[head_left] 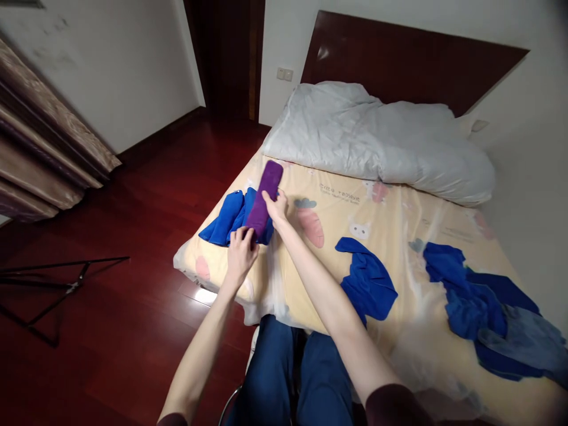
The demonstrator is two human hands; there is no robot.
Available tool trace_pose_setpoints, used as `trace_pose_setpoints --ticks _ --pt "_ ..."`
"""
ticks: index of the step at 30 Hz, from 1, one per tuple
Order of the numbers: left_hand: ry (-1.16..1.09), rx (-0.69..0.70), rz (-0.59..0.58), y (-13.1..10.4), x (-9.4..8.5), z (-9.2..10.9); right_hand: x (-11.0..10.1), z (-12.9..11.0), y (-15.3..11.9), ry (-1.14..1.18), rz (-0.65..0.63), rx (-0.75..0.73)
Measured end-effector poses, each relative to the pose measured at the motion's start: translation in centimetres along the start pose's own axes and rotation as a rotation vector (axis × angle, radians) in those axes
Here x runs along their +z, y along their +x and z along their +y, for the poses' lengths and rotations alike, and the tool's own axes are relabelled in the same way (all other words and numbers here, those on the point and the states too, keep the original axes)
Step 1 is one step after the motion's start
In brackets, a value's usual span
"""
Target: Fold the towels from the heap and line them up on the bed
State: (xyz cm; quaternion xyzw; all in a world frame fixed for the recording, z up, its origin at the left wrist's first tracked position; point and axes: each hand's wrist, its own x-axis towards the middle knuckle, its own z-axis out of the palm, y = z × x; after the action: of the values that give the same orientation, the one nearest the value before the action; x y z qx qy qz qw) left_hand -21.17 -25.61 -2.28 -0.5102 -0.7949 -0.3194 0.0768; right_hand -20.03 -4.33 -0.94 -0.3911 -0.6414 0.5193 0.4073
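Observation:
A purple cloth [265, 195], folded into a long narrow strip, slants across the blue folded cloths [228, 216] near the bed's left edge. My left hand [243, 253] has its fingers closed on the strip's near end. Partway up the right side, my right hand [276, 207] grips the same strip, its thumb on top and its other fingers partly hidden. The blue cloths lie side by side under and left of the purple one, partly covered by it. To the right of my right forearm lies a crumpled blue cloth [368, 281].
More blue cloths [473, 305] and a greyish-blue one [523, 334] are heaped on the bed's right side. A grey quilt [377, 133] is bunched below the headboard [399, 59]. Black stand legs [66, 287] rest on the floor at left, near a curtain [44, 142].

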Motion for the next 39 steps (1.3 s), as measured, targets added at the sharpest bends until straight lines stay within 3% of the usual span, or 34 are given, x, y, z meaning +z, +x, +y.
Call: trace_pose_setpoints --ticks 3,5,7,9,11,14,16,19,21,23,25,28,31,33,39 --pt "0.016 -0.084 -0.084 0.9 0.0 -4.1 2.6 -0.9 -1.7 -0.025 -0.061 0.173" --pt "0.010 -0.144 -0.188 0.7 0.6 -6.5 1.4 0.3 -5.0 -0.029 -0.155 0.202" --pt "-0.015 -0.180 -0.227 -0.2 1.1 -7.8 -2.9 2.6 -9.8 -0.052 -0.220 0.122" --pt "-0.053 -0.166 -0.161 -2.4 1.4 -7.6 -9.6 5.4 -15.6 -0.219 -0.163 -0.061" --pt "-0.108 -0.119 -0.059 -6.2 1.4 -5.8 -17.6 7.9 -22.2 -0.544 -0.034 -0.136" --pt "-0.226 -0.090 -0.084 -15.4 1.2 -1.2 -28.2 10.6 -31.7 -0.978 0.088 -0.006" --pt "-0.290 -0.037 -0.229 -22.7 1.0 2.5 -33.0 12.0 -36.3 -1.096 0.156 0.088" --pt "-0.290 0.137 -0.443 -31.5 0.5 7.4 -36.4 13.3 -39.1 -1.042 0.217 0.133" --pt "-0.310 0.291 -0.610 -34.1 -0.1 9.3 -36.5 13.5 -38.6 -0.966 0.229 0.113" --pt "-0.334 0.382 -0.720 -33.9 -0.6 10.0 -35.4 12.8 -36.9 -0.930 0.250 0.085" --pt "-0.346 0.392 -0.760 -31.9 -1.2 9.8 -33.6 11.3 -35.3 -0.913 0.288 0.036" --pt "-0.407 0.296 -0.715 -27.9 -1.9 9.2 -30.4 7.8 -34.5 -0.849 0.330 -0.110" --pt "-0.505 0.145 -0.586 -24.8 -2.7 9.7 -27.2 3.8 -36.7 -0.740 0.288 -0.245" --pt "-0.532 0.132 -0.491 -23.5 -3.5 11.0 -25.1 1.6 -39.5 -0.640 0.227 -0.272" --pt "-0.388 0.400 -0.355 -23.5 -6.1 15.8 -20.6 -1.1 -46.9 -0.347 0.090 -0.226"
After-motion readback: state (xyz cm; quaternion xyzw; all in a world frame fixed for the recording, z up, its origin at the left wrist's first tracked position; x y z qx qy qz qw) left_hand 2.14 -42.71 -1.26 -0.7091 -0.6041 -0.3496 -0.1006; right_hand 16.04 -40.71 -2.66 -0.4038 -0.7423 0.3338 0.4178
